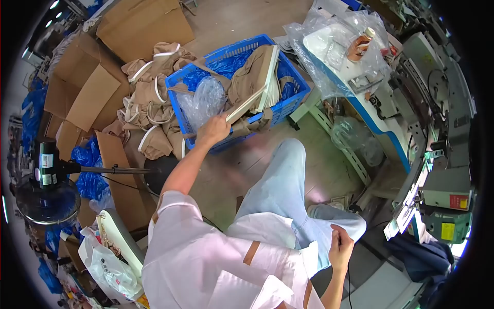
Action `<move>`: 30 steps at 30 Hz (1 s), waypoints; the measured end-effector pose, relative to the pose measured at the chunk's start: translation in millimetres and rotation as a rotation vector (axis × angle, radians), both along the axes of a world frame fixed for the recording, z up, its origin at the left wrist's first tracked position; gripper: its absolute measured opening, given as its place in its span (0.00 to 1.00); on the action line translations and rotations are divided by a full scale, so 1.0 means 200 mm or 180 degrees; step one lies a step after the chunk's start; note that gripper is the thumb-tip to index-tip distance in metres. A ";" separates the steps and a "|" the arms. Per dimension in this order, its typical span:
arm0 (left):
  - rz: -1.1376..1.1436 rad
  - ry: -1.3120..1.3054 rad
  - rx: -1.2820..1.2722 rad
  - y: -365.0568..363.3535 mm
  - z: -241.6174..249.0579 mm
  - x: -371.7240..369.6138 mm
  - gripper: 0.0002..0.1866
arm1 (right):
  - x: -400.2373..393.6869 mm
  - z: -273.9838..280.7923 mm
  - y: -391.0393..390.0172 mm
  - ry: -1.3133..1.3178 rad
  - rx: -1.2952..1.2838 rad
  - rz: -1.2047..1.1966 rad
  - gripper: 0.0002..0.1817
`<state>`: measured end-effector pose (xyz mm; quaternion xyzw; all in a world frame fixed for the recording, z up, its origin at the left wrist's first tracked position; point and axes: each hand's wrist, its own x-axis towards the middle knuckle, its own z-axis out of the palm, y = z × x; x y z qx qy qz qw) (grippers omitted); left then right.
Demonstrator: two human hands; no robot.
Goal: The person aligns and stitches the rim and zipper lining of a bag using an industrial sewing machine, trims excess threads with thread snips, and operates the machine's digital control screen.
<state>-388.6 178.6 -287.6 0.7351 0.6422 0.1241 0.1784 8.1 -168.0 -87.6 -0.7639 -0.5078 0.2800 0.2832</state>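
Fabric piece, soft and light, is gripped at its white-edged corner by left-hand fingers over the blue basket; right hand is clenched.

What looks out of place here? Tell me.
Tan garments lie heaped on the floor beside the blue crate, not in it. The left hand grips a garment hanging over the crate's rim.

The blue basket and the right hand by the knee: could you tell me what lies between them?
In the head view, the person's leg in light trousers and bare floor lie between the blue basket and right hand.
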 end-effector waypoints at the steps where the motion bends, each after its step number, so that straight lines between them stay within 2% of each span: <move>1: -0.0228 -0.0130 0.0206 -0.04 0.15 -0.02 0.18 | 0.02 -0.04 0.02 0.0093 -0.0209 0.0041 0.10; 2: -0.0185 -0.0270 0.0293 -0.13 0.33 0.03 0.17 | -0.02 -0.07 0.06 0.0115 -0.0211 0.0079 0.10; 3: -0.0134 -0.0409 0.0373 -0.25 0.49 0.11 0.17 | -0.06 -0.09 0.15 0.0288 0.0187 0.0105 0.12; 4: -0.0136 -0.0557 0.0537 -0.36 0.58 0.17 0.16 | -0.11 -0.10 0.24 0.0462 0.0586 0.0141 0.14; 6: -0.0457 -0.0827 0.0783 -0.60 0.79 0.33 0.16 | -0.21 -0.09 0.43 0.1071 0.0848 0.0211 0.22; 8: -0.1114 -0.1134 0.0821 -0.81 0.94 0.48 0.22 | -0.33 0.01 0.60 0.1964 0.0854 0.0037 0.31; 9: -0.1328 -0.1341 0.0990 -0.91 0.91 0.57 0.26 | -0.35 -0.02 0.64 0.2190 0.0936 0.0072 0.32; 11: -0.1536 -0.1747 0.1046 -1.06 0.95 0.70 0.27 | -0.40 -0.10 0.69 0.2122 0.1383 -0.0129 0.29; 12: -0.1615 -0.2047 0.0772 -1.07 0.98 0.72 0.28 | -0.44 -0.02 0.68 0.2578 0.1292 -0.0439 0.26; 13: -0.1691 -0.2349 0.0486 -1.08 1.01 0.74 0.29 | -0.36 -0.05 0.62 0.2626 0.0946 -0.0375 0.24; 14: -0.1744 -0.2555 -0.0036 -1.09 1.04 0.74 0.31 | -0.34 -0.10 0.60 0.2806 0.1343 -0.0217 0.24; 15: -0.1731 -0.2567 -0.0063 -1.10 1.04 0.75 0.31 | -0.31 -0.12 0.56 0.2846 0.1475 -0.0210 0.31; 16: -0.1833 -0.2891 -0.0481 -1.10 1.03 0.76 0.32 | -0.29 -0.14 0.53 0.2891 0.1616 -0.0197 0.39; 17: -0.1911 -0.3209 -0.0902 -1.11 1.03 0.77 0.34 | -0.26 -0.14 0.49 0.3046 0.1597 -0.0066 0.43; 19: -0.1975 -0.3108 -0.0952 -1.10 1.01 0.80 0.36 | -0.27 -0.12 0.43 0.3122 0.1757 -0.0109 0.42; 22: -0.2133 -0.3075 -0.1150 -1.09 0.99 0.81 0.37 | -0.21 -0.11 0.31 0.3356 0.1485 -0.0507 0.39; 24: -0.2354 -0.3005 -0.1527 -1.09 0.98 0.82 0.36 | -0.17 -0.13 0.24 0.3513 0.1300 -0.0270 0.37; 26: -0.2355 -0.3223 -0.1496 -1.11 0.98 0.82 0.34 | -0.19 -0.14 0.20 0.3257 0.1810 -0.0691 0.30; 29: -0.2308 -0.3253 -0.1787 -1.11 1.01 0.81 0.30 | -0.09 -0.17 0.10 0.3058 0.1584 -0.0971 0.26; 30: -0.2195 -0.3001 -0.1452 -1.10 1.04 0.81 0.27 | -0.07 -0.18 0.10 0.2639 0.1590 -0.0988 0.24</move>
